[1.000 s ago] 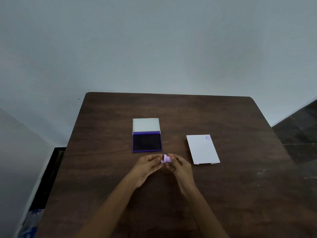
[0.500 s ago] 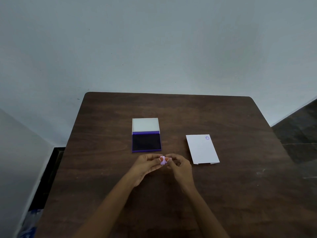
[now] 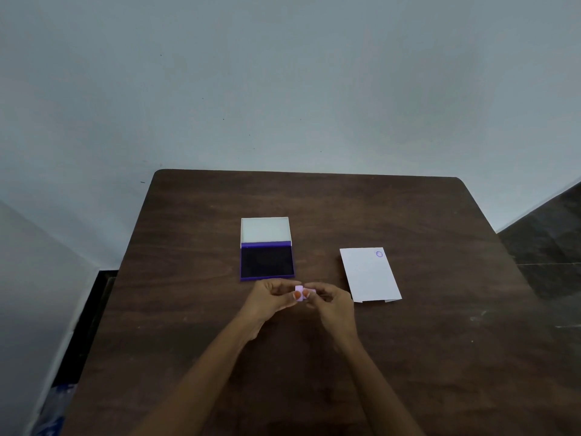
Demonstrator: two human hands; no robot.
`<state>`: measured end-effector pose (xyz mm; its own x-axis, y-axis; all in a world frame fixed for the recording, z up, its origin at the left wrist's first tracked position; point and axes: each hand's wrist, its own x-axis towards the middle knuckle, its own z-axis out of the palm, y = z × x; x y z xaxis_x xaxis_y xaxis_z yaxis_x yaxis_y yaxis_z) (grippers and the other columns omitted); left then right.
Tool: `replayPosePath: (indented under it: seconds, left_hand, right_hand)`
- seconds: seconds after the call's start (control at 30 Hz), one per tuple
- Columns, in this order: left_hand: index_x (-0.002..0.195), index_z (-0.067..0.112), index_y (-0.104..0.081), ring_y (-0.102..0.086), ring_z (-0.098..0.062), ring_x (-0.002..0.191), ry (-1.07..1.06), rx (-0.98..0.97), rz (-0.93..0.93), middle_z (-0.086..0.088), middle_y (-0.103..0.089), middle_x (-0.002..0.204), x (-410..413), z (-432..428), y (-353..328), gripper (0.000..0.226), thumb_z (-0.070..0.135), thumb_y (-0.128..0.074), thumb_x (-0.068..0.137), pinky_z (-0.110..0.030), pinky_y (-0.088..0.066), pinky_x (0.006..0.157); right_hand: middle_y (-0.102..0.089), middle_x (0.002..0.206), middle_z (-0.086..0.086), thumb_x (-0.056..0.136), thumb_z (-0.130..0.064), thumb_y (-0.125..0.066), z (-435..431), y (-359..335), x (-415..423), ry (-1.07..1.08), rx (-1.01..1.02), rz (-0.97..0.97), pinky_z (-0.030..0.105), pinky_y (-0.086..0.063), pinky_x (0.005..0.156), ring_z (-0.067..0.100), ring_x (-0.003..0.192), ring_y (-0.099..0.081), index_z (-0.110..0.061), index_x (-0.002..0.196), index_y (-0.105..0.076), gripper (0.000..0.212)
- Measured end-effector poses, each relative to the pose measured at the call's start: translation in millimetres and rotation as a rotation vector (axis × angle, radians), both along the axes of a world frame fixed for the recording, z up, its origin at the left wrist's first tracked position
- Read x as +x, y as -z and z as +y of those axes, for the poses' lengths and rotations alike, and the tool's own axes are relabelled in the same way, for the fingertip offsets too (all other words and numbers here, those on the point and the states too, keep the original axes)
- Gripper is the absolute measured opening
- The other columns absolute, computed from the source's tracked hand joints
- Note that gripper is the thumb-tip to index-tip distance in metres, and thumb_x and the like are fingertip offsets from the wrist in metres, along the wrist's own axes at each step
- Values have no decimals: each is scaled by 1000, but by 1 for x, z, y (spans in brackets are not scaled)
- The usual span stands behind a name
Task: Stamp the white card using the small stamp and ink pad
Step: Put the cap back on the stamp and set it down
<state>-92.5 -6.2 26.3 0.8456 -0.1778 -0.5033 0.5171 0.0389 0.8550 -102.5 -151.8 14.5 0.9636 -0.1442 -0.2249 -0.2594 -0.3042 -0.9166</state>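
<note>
- Your left hand (image 3: pixel 270 298) and right hand (image 3: pixel 333 302) meet low over the surface (image 3: pixel 440 357), just in front of the ink pad (image 3: pixel 267 262).
- Fingers of both hands pinch the small stamp (image 3: pixel 301 292) from opposite sides; left fingertips (image 3: pixel 295 296) press on its near face, right ones close on its right end.
- Can't tell which end is the printing face; it's too small here.
- Step in hand, my guess: handling or capping the stamp, since a mark already sits on the card.
- To do it well: keep the inked face off your fingertips and off the surface, and hold by the sides only.
- If you ink again: press straight down on the pad, no rocking, then lift clean.
- Pass the stamp fully to one hand before you move; a two-hand pinch on so small a thing slips easily.
- Small stamp: pale lilac, blocky, tiny, mostly hidden by fingers.
- Ink pad: open, purple case, dark pad face up, pale lid (image 3: pixel 265 229) tilted up at the back.
- White card (image 3: pixel 369 275): flat on the surface, right of the pad and well apart from it, slightly turned, near your right hand but not touching.
- Card carries one small purple ring mark (image 3: pixel 379 253) at its far right corner; the rest is blank.
</note>
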Motion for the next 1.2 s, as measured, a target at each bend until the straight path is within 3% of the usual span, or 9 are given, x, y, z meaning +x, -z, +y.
replayPosePath:
  seconds: [0.2,0.33,0.47,0.57,0.7,0.83,0.97,1.13,1.2]
  left_hand:
    - [85,26,-69,-66,-8,90,-49,-14,-4,5,-72,91,-1,-2,1,16,13,-67,76,-20,-50,73]
    - [93,21,-70,-65,-15,100,-101,-96,24,-3,-71,103,-3,1,5,17,19,-67,76,-29,-51,88]
    - [94,18,-72,-66,-11,97,-45,-198,75,-1,-73,101,0,8,5,22,25,-70,74,-18,-54,75]
    - [89,19,-71,-66,-10,87,-66,58,100,-2,-73,98,2,12,7,19,28,-72,72,-14,-51,66]
    - [105,13,-62,-56,-11,94,-73,491,-36,-6,-63,111,8,20,19,21,10,-58,85,-27,-45,87]
    - [102,11,-62,-60,-14,90,-119,569,-123,-11,-66,105,11,27,23,18,6,-52,88,-31,-49,89]
    - [104,10,-60,-60,-11,82,-237,587,-141,-12,-66,102,18,35,26,19,5,-49,89,-29,-50,83]
    - [104,8,-60,-58,-15,90,-391,646,-196,-14,-65,106,40,53,28,20,3,-49,88,-28,-48,82]
    - [107,6,-59,-58,-18,94,-438,682,-186,-16,-64,109,55,59,27,21,2,-49,88,-28,-46,82]
  right_hand:
    - [-68,75,-8,81,-16,-66,1,-2,6,16,155,123,9,-52,56,5,71,-67,-23,82,-67,7]
    - [-70,91,5,81,-21,-67,11,-2,8,-42,164,137,18,-53,70,12,82,-65,-8,100,-66,23]
    - [-66,98,8,84,-21,-63,24,6,8,-13,52,116,20,-48,78,19,92,-61,-7,105,-63,25]
    - [-67,95,12,85,-26,-62,36,13,7,77,-5,101,24,-47,79,24,91,-62,-4,98,-65,26]
    - [-67,99,8,88,-29,-57,38,24,8,-129,-172,17,12,-44,75,14,89,-61,-11,93,-66,22]
    - [-65,109,8,85,-23,-60,37,33,10,-282,-371,54,29,-47,92,16,100,-58,-10,104,-62,23]
    - [-59,118,5,82,-18,-64,33,32,13,-387,-386,99,27,-43,97,15,108,-54,-12,114,-57,33]
    - [-59,108,3,80,10,-53,10,28,34,-391,-290,175,5,-43,76,18,105,-57,-11,121,-51,46]
    - [-63,107,10,83,10,-49,7,25,53,-248,-292,153,11,-44,77,18,98,-59,-6,114,-56,36]
